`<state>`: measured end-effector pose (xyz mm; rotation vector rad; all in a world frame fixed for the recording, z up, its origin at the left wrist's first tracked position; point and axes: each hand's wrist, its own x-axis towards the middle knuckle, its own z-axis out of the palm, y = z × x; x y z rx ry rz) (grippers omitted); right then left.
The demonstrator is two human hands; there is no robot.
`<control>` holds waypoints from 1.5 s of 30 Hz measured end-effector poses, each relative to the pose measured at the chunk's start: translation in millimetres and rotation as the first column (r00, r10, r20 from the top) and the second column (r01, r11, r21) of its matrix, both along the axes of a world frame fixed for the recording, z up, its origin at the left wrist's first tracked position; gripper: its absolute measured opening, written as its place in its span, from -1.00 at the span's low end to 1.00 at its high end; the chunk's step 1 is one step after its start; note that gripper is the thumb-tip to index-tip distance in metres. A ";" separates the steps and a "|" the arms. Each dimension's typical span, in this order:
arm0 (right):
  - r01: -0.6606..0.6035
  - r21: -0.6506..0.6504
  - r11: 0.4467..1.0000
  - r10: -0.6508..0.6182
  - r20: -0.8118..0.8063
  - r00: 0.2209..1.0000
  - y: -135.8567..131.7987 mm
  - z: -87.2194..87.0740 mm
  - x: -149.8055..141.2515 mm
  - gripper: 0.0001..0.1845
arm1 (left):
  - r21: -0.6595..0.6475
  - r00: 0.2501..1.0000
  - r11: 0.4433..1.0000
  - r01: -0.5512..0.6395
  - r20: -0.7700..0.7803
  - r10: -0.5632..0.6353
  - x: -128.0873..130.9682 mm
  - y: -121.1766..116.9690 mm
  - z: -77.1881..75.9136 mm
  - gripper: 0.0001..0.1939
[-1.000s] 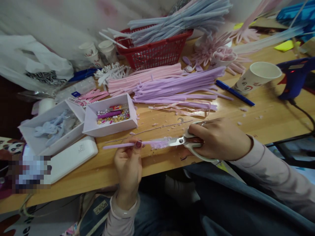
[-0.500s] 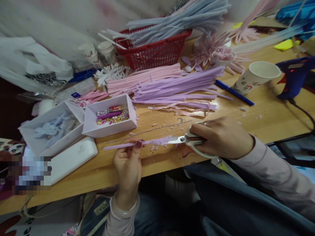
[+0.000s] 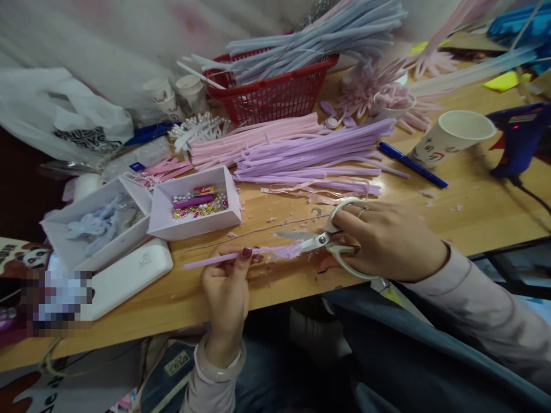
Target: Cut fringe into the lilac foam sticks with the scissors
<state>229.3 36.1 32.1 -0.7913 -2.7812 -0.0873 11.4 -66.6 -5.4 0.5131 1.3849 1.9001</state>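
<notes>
Pipe cleaner (image 3: 202, 263): above bench (image 3: 189, 303), long axis left-right, frayed end toward scissors (image 3: 322, 240) | left hand (image 3: 227, 289): pinching its middle, nearer | right hand (image 3: 390, 238): gripping scissors, blades parted at frayed end

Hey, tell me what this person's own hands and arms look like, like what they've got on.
Both arms wear long, pale pinkish-grey sleeves. The left hand has dark red polish on its thumbnail and a pale, rounded bangle at the wrist. The right hand wears a thin, silvery ring.
</notes>
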 end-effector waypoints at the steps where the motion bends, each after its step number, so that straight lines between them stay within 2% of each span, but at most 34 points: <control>1: -0.011 0.016 1.000 0.012 -0.007 1.000 0.2 -1.0 -1.1 -0.87 | -0.005 1.000 1.000 0.005 -0.001 -0.005 0.1 0.0 0.6 -0.63; 8: -0.045 0.052 0.998 0.046 -0.010 0.999 -2.4 -4.7 -6.1 -0.86 | -0.008 1.000 1.000 0.029 0.003 -0.029 1.4 -0.1 3.8 -0.62; 14: -0.059 0.048 0.997 0.061 -0.031 0.998 -4.0 -7.4 -16.1 -0.80 | -0.013 1.000 1.000 0.028 -0.013 -0.028 -0.4 -1.9 -1.9 -0.66; 21: -0.081 0.071 0.994 0.086 -0.076 0.993 -4.4 -6.0 -17.2 -0.77 | 0.097 0.993 0.995 0.004 -0.115 0.008 -2.2 -0.1 -6.2 -0.70; 31: -0.091 0.074 0.993 0.096 -0.070 0.993 -5.1 -5.4 -13.9 -0.69 | 0.059 0.996 0.998 0.026 -0.086 -0.021 -3.4 -1.2 -7.5 -0.72; 39: -0.056 0.056 0.997 0.059 -0.062 0.996 -6.6 -9.5 -9.7 -0.63 | 0.111 0.997 0.992 -0.055 0.057 0.049 -2.1 -0.6 -2.1 -0.75; 45: -0.036 0.007 0.999 0.036 -0.052 0.998 -5.3 -7.7 -10.0 -0.71 | 0.025 0.998 0.998 -0.063 0.032 0.063 -0.9 -2.4 -0.2 -0.73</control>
